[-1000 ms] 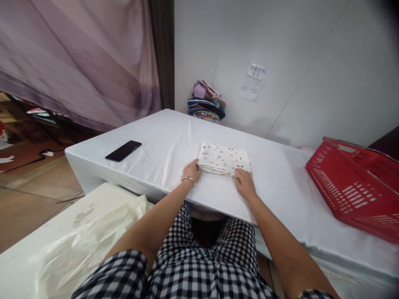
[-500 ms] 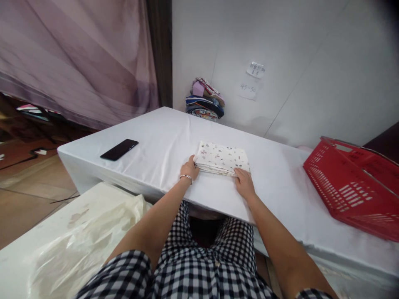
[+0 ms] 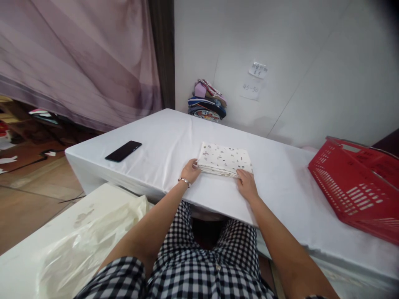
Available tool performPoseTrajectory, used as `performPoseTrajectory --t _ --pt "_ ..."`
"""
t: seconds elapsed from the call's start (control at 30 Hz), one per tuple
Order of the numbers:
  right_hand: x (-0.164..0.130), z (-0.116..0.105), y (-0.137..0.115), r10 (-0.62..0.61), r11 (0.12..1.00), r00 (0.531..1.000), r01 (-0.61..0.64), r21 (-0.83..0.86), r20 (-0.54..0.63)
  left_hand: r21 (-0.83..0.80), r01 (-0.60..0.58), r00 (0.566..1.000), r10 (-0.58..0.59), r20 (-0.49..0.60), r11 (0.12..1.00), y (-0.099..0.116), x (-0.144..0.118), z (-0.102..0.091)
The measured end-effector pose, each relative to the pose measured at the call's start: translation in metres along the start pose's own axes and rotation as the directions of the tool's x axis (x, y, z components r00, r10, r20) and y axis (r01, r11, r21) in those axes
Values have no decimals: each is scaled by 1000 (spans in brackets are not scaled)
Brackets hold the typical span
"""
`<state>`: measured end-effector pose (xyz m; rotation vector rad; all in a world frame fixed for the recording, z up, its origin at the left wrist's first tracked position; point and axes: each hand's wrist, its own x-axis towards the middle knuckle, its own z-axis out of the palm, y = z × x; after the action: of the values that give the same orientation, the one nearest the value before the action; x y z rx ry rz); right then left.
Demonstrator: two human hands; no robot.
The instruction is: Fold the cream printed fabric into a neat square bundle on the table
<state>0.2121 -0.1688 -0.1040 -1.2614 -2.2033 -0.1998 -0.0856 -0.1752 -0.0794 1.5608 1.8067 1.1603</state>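
A white folded cloth point(image 3: 225, 158) with small dark and reddish prints lies flat on the white-covered table point(image 3: 280, 182), its stacked layers showing along the near edge. At its near left corner, my left hand point(image 3: 190, 171) pinches the edge with curled fingers; a bracelet circles that wrist. My right hand point(image 3: 247, 182) grips the near right corner, fingertips over the top layer and the thumb largely hidden. Whether the cloth is a garment I cannot tell.
A black phone point(image 3: 123, 151) lies on the table at left. The red plastic basket point(image 3: 352, 195) stands at right. Folded clothes point(image 3: 207, 101) are stacked behind the table's far edge. At lower left, a crumpled plastic bag point(image 3: 93, 241) covers part of a lower white surface point(image 3: 28, 261).
The left hand has slipped slightly from the cloth's left side toward its near corner, its fingers more curled. The right hand keeps its place. The whole view has shifted a little.
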Motion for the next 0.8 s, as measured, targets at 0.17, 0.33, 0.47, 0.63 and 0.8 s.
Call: performPoseTrajectory --t 0.17,0.33,0.47,0.63,0.8 --pt "0 -1 -1 3 1000 1000 -3 -15 -2 -43 11 1000 -12 -15 999 2 3 2" --pt "0 0 -1 -4 999 1000 4 -33 -23 -68 49 999 -50 -15 996 3 8 5" --pt "1 -2 -4 -2 999 1000 1 -45 -28 -92 48 998 -52 -45 995 5 11 8" --pt "2 -4 -6 5 999 1000 -6 -45 -25 -85 80 989 -89 -118 993 5 13 14" --pt "2 -4 -6 10 999 1000 -11 -39 -22 117 145 986 -133 -101 983 6 13 16"
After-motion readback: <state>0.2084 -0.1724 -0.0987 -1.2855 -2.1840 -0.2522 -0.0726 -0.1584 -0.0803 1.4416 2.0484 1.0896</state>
